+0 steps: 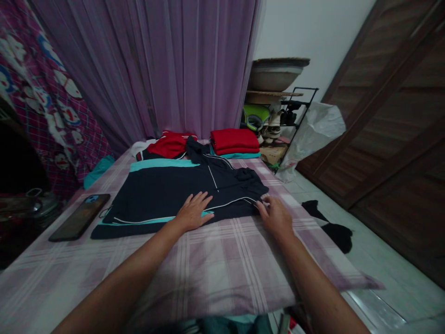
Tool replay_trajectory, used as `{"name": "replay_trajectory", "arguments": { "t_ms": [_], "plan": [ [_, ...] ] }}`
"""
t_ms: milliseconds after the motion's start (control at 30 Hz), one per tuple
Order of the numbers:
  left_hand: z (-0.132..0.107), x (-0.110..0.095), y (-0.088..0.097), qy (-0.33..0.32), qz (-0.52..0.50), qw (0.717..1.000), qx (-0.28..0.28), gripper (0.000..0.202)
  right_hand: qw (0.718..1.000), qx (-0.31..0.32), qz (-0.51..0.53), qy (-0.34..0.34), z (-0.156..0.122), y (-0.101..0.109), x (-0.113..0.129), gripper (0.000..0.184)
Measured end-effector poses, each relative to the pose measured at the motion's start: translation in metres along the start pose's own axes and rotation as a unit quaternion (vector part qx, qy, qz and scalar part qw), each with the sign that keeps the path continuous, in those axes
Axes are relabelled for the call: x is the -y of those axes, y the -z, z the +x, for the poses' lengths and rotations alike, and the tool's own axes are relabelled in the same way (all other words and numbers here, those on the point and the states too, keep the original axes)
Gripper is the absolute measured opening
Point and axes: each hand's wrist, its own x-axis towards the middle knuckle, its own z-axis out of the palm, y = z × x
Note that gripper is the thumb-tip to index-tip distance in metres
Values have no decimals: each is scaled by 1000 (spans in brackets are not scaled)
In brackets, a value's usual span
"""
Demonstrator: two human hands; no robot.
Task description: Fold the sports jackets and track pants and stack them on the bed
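Observation:
A dark navy shirt point(156, 185) with teal panels and white piping lies spread on the plaid bedsheet point(215, 264), its body to the left and its bunched sleeve and collar end to the right. My left hand point(193, 212) rests flat on the shirt's near edge, fingers spread, beside the white piping. At the shirt's right end, my right hand point(276, 215) pinches the navy fabric between thumb and fingers. Part of that grip is hidden by the hand itself.
Behind the shirt are a folded red stack point(234, 140) with teal cloth under it and a crumpled red garment point(168, 144). A phone point(80, 218) lies at left. Beyond the bed's right edge stand a rack point(306, 111) with a plastic bag point(316, 130); black cloth point(337, 235) lies on the floor.

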Motion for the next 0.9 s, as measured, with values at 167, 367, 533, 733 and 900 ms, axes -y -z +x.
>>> {"name": "replay_trajectory", "arguments": {
  "t_ms": [167,367,533,733,900],
  "plan": [
    [1,2,0,-5,-6,1000,-6,78,992,66,-61,-94,-1,1,2,57],
    [1,0,1,-5,-14,1000,5,81,988,105,-53,-104,9,-7,11,40],
    [0,-1,4,-3,-17,1000,18,82,978,159,-49,-126,13,2,9,42],
    [0,-2,0,-13,-5,1000,-6,74,995,62,-67,-43,28,28,28,55],
    [0,-3,1,-7,-6,1000,-1,74,984,9,-73,162,27,5,82,53]
  ]
}}
